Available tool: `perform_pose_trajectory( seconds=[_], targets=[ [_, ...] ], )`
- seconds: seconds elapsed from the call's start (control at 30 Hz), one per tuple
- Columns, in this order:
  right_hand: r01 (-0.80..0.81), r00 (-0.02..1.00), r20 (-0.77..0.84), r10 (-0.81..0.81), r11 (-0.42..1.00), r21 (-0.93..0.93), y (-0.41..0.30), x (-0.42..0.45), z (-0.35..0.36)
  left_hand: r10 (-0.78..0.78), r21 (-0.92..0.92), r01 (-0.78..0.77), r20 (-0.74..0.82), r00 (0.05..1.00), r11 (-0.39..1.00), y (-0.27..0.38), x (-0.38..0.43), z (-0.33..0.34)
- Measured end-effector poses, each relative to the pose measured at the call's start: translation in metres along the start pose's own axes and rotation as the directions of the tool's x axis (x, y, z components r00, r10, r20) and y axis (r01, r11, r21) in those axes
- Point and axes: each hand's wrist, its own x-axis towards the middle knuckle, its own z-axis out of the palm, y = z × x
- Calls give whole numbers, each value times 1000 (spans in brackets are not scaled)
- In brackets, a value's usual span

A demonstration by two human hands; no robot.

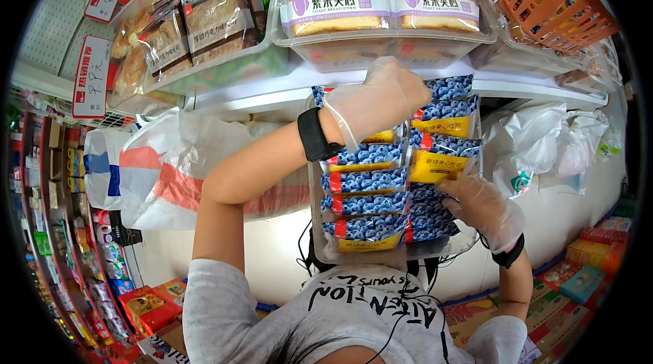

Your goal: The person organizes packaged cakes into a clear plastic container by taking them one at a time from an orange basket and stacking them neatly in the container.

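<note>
Both my hands wear thin clear plastic gloves. A clear plastic bin (pixel 316 241) holds two rows of blueberry-print bread packets (pixel 365 206). My left hand (pixel 387 96) is over the far part of the bin, with fingers bent; whether it grips a packet is hidden. At the right row, my right hand (pixel 479 206) touches the lower edge of a yellow-and-blue bread packet (pixel 441 160), which lies tilted over the others. Its fingertips are partly hidden, so I cannot tell if they grip it.
Behind the bin runs a white shelf edge (pixel 245 96) bearing a tub of toast bread packets (pixel 336 4), a tub of chocolate toast (pixel 219 22) and an orange basket (pixel 556 1). Plastic bags (pixel 178 175) lie left, more white bags (pixel 530 134) right. Cartons (pixel 556 308) stand on the floor.
</note>
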Motion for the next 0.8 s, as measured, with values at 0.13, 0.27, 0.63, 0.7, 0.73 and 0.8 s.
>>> perform_pose_trajectory(
  seconds=[0.13,0.27,0.63,0.7,0.73,0.8],
  targets=[
    [22,995,-85,-52,945,-326,-5,5,1,-13,23,13,-5,1000,1000,0,-1,-3],
    [-49,987,-157,-45,837,-545,-8,8,18,-47,35,49,-50,998,998,8,0,-5],
    [-74,944,-316,-97,870,-488,-11,1,17,24,-77,10,427,904,997,31,-6,-17],
    [-83,952,-295,-77,865,-495,-12,0,17,-11,-142,89,473,881,986,25,-7,-21],
    [-81,953,-292,-81,860,-504,-11,-1,17,-27,-173,129,497,867,976,24,-7,-23],
    [-82,963,-263,-61,862,-500,-11,-3,17,-83,-124,169,512,855,978,27,-5,-18]
  ],
)
